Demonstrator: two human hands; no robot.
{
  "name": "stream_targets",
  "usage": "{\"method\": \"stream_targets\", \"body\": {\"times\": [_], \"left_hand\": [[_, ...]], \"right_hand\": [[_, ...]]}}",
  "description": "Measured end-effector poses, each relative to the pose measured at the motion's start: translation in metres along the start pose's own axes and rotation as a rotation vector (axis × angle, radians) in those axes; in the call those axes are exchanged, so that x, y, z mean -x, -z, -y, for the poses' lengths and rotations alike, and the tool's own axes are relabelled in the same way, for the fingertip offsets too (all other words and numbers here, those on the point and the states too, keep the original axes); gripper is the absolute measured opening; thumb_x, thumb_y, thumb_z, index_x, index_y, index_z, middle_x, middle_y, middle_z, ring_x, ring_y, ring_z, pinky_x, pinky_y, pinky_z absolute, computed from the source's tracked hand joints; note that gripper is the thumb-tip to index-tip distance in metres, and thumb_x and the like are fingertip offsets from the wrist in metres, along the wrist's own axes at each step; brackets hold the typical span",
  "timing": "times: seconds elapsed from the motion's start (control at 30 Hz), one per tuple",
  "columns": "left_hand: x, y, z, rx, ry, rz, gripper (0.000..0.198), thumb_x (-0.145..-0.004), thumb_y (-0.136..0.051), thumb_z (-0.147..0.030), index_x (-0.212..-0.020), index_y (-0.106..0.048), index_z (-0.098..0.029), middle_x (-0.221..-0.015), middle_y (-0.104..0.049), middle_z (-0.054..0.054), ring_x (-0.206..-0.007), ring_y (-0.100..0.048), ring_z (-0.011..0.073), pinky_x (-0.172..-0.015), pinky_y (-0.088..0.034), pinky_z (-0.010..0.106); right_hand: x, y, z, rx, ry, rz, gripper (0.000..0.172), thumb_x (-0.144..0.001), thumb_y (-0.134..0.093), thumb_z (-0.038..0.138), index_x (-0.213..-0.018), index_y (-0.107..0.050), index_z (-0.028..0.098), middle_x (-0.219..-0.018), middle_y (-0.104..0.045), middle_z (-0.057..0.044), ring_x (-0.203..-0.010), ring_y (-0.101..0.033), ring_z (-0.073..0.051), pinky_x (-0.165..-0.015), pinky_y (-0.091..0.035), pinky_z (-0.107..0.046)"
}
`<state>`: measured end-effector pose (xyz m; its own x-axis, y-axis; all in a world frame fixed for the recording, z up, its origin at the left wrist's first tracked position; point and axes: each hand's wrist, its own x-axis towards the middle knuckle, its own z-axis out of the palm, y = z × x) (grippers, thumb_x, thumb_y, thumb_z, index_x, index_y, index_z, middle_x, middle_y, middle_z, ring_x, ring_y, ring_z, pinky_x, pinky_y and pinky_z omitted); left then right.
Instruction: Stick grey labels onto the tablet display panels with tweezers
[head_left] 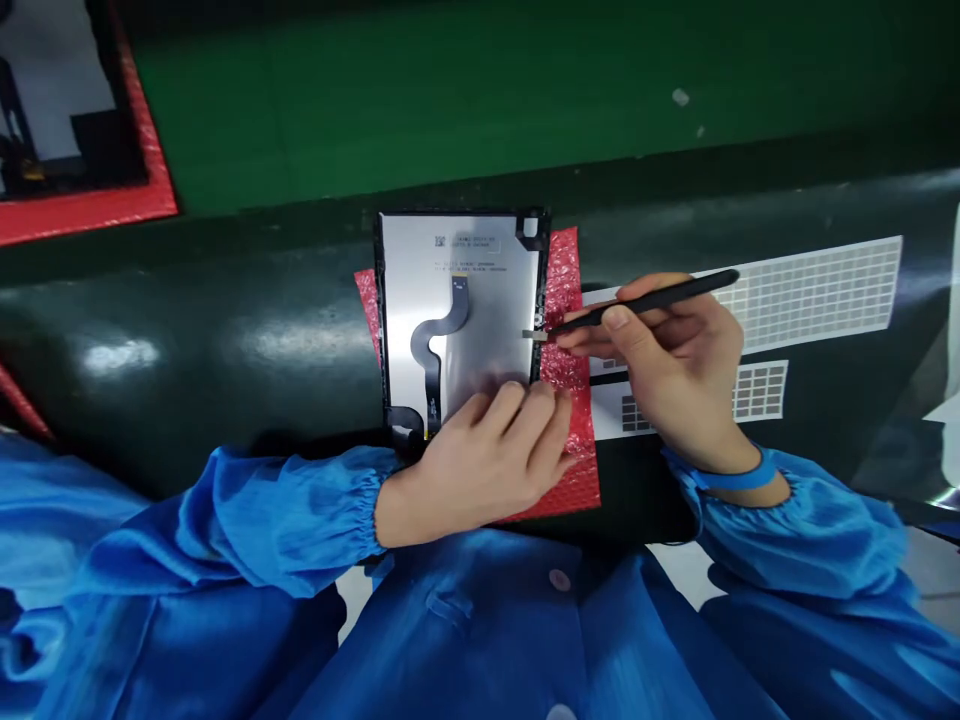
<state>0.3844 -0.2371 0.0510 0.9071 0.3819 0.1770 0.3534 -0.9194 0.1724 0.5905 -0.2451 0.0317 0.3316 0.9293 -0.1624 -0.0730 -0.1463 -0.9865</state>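
A silver-backed display panel (491,330) with a black frame lies on a red bubble-wrap sheet (581,455). An S-shaped dark ribbon cable (426,345) runs down its back. My right hand (667,360) grips black tweezers (660,297), whose tips reach the panel's right edge. At those tips is a small grey strip (535,335), lying across the edge. My left hand (487,455) rests over the panel's lower right part, its fingers bent and close together; whatever they may hold is hidden beneath them.
White sheets of small grey stickers (825,290) lie to the right, partly behind my right hand. Another panel (56,80) on red wrap is at the upper left. A green mat (450,90) spans the back, with small scraps on it.
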Motion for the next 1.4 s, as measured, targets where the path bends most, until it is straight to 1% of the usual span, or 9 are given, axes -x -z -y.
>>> {"method": "stream_targets", "body": {"times": [0.1,0.17,0.23,0.33,0.47,0.7,0.93,1.17,1.4], "left_hand": [[0.004,-0.004,0.013,-0.047,0.037,0.076,0.058,-0.106,-0.051,-0.042,-0.144,-0.057,0.001,-0.142,-0.062,0.025,-0.108,-0.064,0.0334,-0.077,-0.055,0.041],[0.004,-0.007,0.018,-0.075,0.045,0.109,0.060,-0.106,-0.048,-0.043,-0.147,-0.055,0.001,-0.152,-0.055,0.025,-0.107,-0.063,0.0333,-0.079,-0.056,0.042],[0.003,-0.009,0.020,-0.078,0.040,0.119,0.061,-0.107,-0.046,-0.045,-0.147,-0.055,-0.001,-0.156,-0.051,0.025,-0.105,-0.063,0.0326,-0.077,-0.056,0.042],[0.002,-0.010,0.022,-0.063,0.039,0.133,0.060,-0.106,-0.047,-0.046,-0.147,-0.055,-0.004,-0.158,-0.049,0.025,-0.103,-0.063,0.0321,-0.077,-0.056,0.042],[0.000,-0.010,0.023,-0.070,0.032,0.131,0.056,-0.105,-0.050,-0.047,-0.143,-0.058,-0.006,-0.157,-0.050,0.025,-0.104,-0.064,0.0328,-0.078,-0.056,0.043],[-0.002,-0.009,0.022,-0.093,0.037,0.140,0.055,-0.104,-0.052,-0.047,-0.142,-0.059,-0.007,-0.153,-0.054,0.024,-0.104,-0.066,0.0321,-0.080,-0.057,0.041],[-0.003,-0.007,0.022,-0.103,0.030,0.143,0.055,-0.104,-0.053,-0.048,-0.140,-0.061,-0.007,-0.152,-0.057,0.022,-0.104,-0.066,0.0325,-0.079,-0.058,0.040],[-0.004,-0.006,0.023,-0.104,0.021,0.148,0.053,-0.104,-0.054,-0.048,-0.138,-0.062,-0.009,-0.155,-0.054,0.020,-0.103,-0.066,0.0319,-0.078,-0.058,0.039],[-0.007,-0.005,0.024,-0.120,0.004,0.166,0.050,-0.105,-0.051,-0.049,-0.135,-0.063,-0.011,-0.158,-0.051,0.021,-0.099,-0.065,0.0290,-0.076,-0.058,0.038]], "right_hand": [[-0.005,-0.006,0.001,0.013,0.002,-0.015,0.018,-0.094,-0.079,0.026,-0.103,-0.063,0.024,-0.086,-0.082,0.001,-0.078,-0.082,-0.020,-0.072,-0.071,-0.029],[-0.007,-0.006,0.001,0.022,0.015,-0.017,0.018,-0.094,-0.079,0.027,-0.104,-0.064,0.025,-0.091,-0.082,0.000,-0.079,-0.082,-0.020,-0.075,-0.072,-0.032],[-0.009,-0.005,0.002,0.040,0.018,-0.008,0.017,-0.094,-0.078,0.027,-0.104,-0.065,0.027,-0.095,-0.082,0.000,-0.081,-0.082,-0.021,-0.078,-0.073,-0.036],[-0.012,-0.004,0.001,0.047,0.004,0.001,0.016,-0.094,-0.078,0.026,-0.105,-0.066,0.029,-0.094,-0.081,0.001,-0.082,-0.082,-0.021,-0.079,-0.073,-0.038],[-0.013,-0.003,0.001,0.016,0.007,0.016,0.014,-0.095,-0.076,0.020,-0.103,-0.064,0.023,-0.091,-0.082,-0.001,-0.080,-0.082,-0.020,-0.074,-0.072,-0.030],[-0.016,-0.002,-0.003,-0.003,0.055,0.034,0.017,-0.095,-0.073,0.011,-0.105,-0.064,0.021,-0.090,-0.082,0.001,-0.079,-0.082,-0.016,-0.078,-0.071,-0.024],[-0.016,0.000,-0.003,-0.017,0.058,0.047,0.017,-0.095,-0.074,0.012,-0.106,-0.065,0.021,-0.093,-0.082,-0.002,-0.080,-0.082,-0.020,-0.073,-0.073,-0.030],[-0.017,0.001,-0.004,-0.021,0.064,0.061,0.018,-0.095,-0.071,0.008,-0.109,-0.064,0.018,-0.091,-0.081,-0.002,-0.083,-0.083,-0.020,-0.074,-0.072,-0.029],[-0.017,0.000,-0.004,-0.021,0.088,0.066,0.020,-0.095,-0.070,0.006,-0.108,-0.065,0.020,-0.092,-0.081,-0.002,-0.082,-0.082,-0.020,-0.072,-0.073,-0.030]]}}
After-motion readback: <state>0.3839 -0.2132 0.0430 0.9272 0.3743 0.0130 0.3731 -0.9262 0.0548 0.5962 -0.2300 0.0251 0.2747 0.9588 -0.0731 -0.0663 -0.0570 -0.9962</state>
